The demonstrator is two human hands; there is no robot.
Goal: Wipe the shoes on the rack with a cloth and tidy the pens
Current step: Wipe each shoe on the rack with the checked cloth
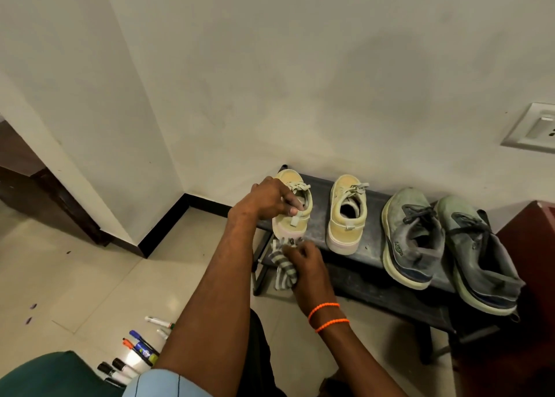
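Note:
My left hand (271, 200) grips a pale yellow sneaker (295, 216) by its collar at the left end of the dark shoe rack (372, 258). My right hand (306, 260), with orange bands at the wrist, holds a grey-and-white striped cloth (283, 266) against the sneaker's heel sole. The matching yellow sneaker (347, 213) stands on the rack beside it. Two dusty grey-green running shoes (413, 240) (477, 252) sit further right. Several pens and markers (138, 351) lie scattered on the tiled floor at lower left.
The rack stands against a white wall with a black skirting (168, 225). A dark red cabinet (522, 276) borders the rack's right end. A wall socket (534, 129) is at far right. A green cushion (54, 375) shows at bottom left.

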